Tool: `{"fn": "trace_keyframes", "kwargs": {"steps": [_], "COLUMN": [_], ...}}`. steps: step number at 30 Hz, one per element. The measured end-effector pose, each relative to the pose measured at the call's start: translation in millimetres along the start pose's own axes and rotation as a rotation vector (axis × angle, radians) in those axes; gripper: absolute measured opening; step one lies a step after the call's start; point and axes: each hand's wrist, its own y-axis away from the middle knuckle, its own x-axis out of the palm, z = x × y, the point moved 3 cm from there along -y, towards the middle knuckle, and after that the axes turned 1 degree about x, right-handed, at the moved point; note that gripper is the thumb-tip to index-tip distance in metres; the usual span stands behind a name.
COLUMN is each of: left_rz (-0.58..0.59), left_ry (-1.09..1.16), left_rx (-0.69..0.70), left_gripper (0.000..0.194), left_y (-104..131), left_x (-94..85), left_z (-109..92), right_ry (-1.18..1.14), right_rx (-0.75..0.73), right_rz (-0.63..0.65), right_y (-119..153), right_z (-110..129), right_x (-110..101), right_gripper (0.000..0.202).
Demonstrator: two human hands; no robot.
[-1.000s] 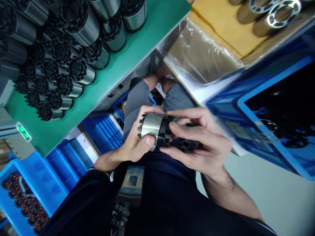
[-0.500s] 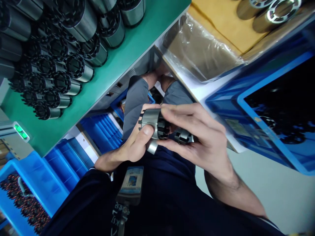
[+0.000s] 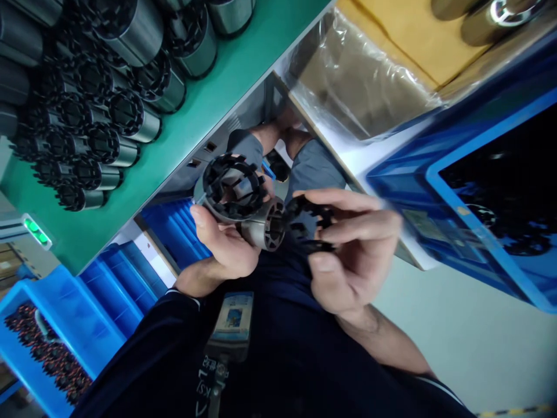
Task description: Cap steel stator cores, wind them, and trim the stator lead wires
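My left hand (image 3: 228, 249) is closed round two metal stator cores. One stator core (image 3: 200, 191) has a toothed black plastic end ring (image 3: 210, 188) fitted on its upward-facing end. Below and right of it lies a smaller-looking bare stator core (image 3: 255, 232), whose slotted metal end face points right. Between thumb and fingers, my right hand (image 3: 359, 249) pinches a loose black plastic ring (image 3: 300, 235) with teeth round its edge. This ring is close to the bare core's end face; whether they touch I cannot tell. Parts of both cores are hidden by my left fingers.
Several ringed stator cores (image 3: 134, 119) crowd the green table (image 3: 191, 130) at left. Bare metal cores (image 3: 483, 26) lie on yellow paper at top right. A blue crate (image 3: 439, 174) with dark parts stands right. At lower left, a blue bin (image 3: 56, 284) holds small black-and-copper parts.
My right hand has moved away from the ringed core and turned, showing the loose ring. My left hand has tipped the cores so that the ringed end faces up and the bare core shows.
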Motion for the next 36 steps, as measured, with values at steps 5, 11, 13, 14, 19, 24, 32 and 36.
{"fn": "trace_keyframes", "kwargs": {"steps": [5, 11, 13, 14, 19, 24, 32, 36], "left_rz": [-0.008, -0.085, -0.104, -0.088, 0.025, 0.037, -0.009, 0.006], "left_ry": [-0.077, -0.137, -0.101, -0.082, -0.013, 0.035, 0.189, 0.182], "left_rx": [0.206, 0.304, 0.307, 0.315, 0.361, 0.344, 0.483, 0.442], "left_gripper": [0.102, 0.114, 0.112, 0.111, 0.112, 0.096, 0.07, 0.069], "left_y": [-3.6, -6.4, -7.7, -8.2, -6.9, -4.8, -5.6, -1.4], "left_x": [5.0, -6.4, -8.8, -8.4, -2.2, 3.8, 18.1, 6.9], "left_z": [-5.7, -0.1, 2.6, 2.9, -3.2, -9.1, -17.3, -16.2], "right_ry": [-0.111, -0.071, -0.11, -0.128, -0.117, -0.035, -0.036, -0.046], "right_rx": [-0.116, -0.085, -0.089, -0.094, -0.214, -0.275, -0.194, -0.252], "right_rz": [-0.118, -0.085, -0.057, -0.032, 0.097, 0.12, 0.119, 0.084], "right_y": [2.2, -5.8, -7.8, -9.0, -15.9, -16.7, -2.2, -2.1], "right_z": [-8.6, -7.2, -5.6, -5.1, -2.8, 5.4, 14.6, 14.9], "right_x": [10.9, 9.1, 6.9, 5.9, -0.8, -3.4, -0.8, -1.6], "right_gripper": [0.02, 0.043, 0.056, 0.063, 0.075, 0.066, 0.078, 0.076]}}
